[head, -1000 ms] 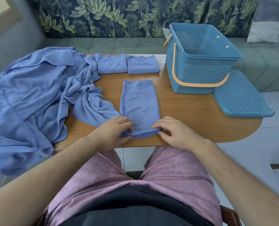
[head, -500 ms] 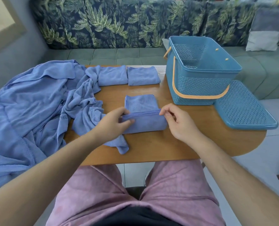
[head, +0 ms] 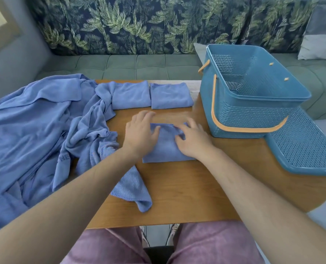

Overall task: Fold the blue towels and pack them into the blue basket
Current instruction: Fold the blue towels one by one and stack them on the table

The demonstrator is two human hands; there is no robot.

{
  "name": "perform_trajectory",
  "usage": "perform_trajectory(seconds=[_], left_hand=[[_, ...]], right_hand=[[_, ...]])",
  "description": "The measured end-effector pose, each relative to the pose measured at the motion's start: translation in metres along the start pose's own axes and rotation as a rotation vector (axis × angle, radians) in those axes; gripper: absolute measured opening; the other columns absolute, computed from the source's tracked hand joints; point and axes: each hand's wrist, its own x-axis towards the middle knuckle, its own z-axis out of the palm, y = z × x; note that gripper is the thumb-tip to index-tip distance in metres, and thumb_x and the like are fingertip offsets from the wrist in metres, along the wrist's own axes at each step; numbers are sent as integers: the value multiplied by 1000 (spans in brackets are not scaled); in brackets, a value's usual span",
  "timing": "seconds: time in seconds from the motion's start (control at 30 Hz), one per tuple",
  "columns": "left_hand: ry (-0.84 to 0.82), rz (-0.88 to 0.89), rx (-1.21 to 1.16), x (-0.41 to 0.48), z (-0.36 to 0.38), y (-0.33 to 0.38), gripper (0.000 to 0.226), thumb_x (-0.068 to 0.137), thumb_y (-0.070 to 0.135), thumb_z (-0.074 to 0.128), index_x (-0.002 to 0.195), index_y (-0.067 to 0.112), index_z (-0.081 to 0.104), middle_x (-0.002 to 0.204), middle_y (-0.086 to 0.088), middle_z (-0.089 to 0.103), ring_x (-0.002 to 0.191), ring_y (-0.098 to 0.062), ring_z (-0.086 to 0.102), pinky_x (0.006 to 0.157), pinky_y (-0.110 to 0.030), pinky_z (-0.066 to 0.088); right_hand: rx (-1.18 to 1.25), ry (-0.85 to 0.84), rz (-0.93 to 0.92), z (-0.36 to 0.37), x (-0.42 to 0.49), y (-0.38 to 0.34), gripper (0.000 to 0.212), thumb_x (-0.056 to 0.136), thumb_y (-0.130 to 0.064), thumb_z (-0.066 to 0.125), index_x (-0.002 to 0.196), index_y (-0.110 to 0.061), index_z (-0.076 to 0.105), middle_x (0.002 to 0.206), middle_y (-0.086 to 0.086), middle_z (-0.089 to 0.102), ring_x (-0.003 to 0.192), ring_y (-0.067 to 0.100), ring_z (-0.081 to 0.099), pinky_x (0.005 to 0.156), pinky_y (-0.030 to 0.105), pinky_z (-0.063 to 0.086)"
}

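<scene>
A small blue towel (head: 163,149) lies folded in half on the wooden table (head: 196,187), in the middle. My left hand (head: 141,130) lies flat on its left part with fingers spread. My right hand (head: 191,139) presses on its right part, fingers slightly bent at the far edge. Two folded blue towels (head: 131,95) (head: 170,96) sit side by side at the table's back. The blue basket (head: 253,103) with an orange handle stands empty at the right. A heap of unfolded blue towels (head: 34,130) covers the left side.
The basket's blue perforated lid (head: 307,147) lies at the table's right edge, partly overhanging. A corner of loose towel (head: 133,189) reaches toward the front edge. A sofa with leaf-print cushions (head: 139,25) runs behind the table.
The near end of the long towel was lifted and laid over its far end, halving it. Both hands moved away from me and now lie on top of it.
</scene>
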Motion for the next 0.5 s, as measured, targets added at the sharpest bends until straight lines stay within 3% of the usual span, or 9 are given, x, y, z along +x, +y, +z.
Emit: perform_trajectory(seconds=[0.1, 0.2, 0.27, 0.33, 0.4, 0.5], left_hand=[[-221, 172, 18, -17, 16, 10, 55, 103, 47, 41, 153, 23, 36, 163, 9, 25, 152, -15, 13, 123, -40, 13], [-306, 113, -6, -31, 30, 5, 56, 105, 50, 33, 157, 28, 27, 167, 6, 6, 154, -18, -1, 125, -46, 5], [-198, -30, 9, -42, 30, 7, 57, 102, 55, 35, 155, 36, 29, 167, -5, 5, 153, -26, 3, 123, -46, 10], [-114, -191, 96, -53, 24, 14, 60, 98, 59, 42, 153, 38, 32, 159, -14, 23, 145, -33, 20, 114, -47, 25], [-147, -254, 121, -56, 20, 20, 61, 96, 55, 50, 151, 34, 36, 144, -10, 39, 134, -31, 34, 106, -45, 33], [-231, -306, -103, -45, 11, 19, 54, 95, 37, 60, 145, 33, 43, 139, 3, 41, 125, -26, 42, 104, -42, 38]], right_hand=[[-115, -50, 89, 12, -11, -6, 55, 104, -50, 31, 157, -41, 22, 168, 12, 3, 153, 33, 7, 122, 48, 14], [-106, -50, 151, 24, -25, -11, 55, 106, -49, 24, 159, -38, 16, 165, 16, 17, 152, 34, 12, 121, 47, 14], [-76, 70, 135, 26, -33, -13, 52, 105, -42, 33, 156, -34, 29, 152, 14, 40, 140, 34, 32, 114, 45, 27], [49, 149, 117, 26, -38, -13, 47, 100, -30, 44, 148, -31, 45, 136, 10, 53, 126, 34, 43, 107, 44, 35], [228, 179, 120, 26, -39, -14, 46, 94, -17, 50, 138, -26, 56, 128, 10, 57, 119, 35, 49, 106, 43, 39], [448, 171, 144, 19, -37, -18, 46, 91, -9, 49, 135, -22, 57, 129, 5, 51, 117, 26, 54, 103, 34, 42]])
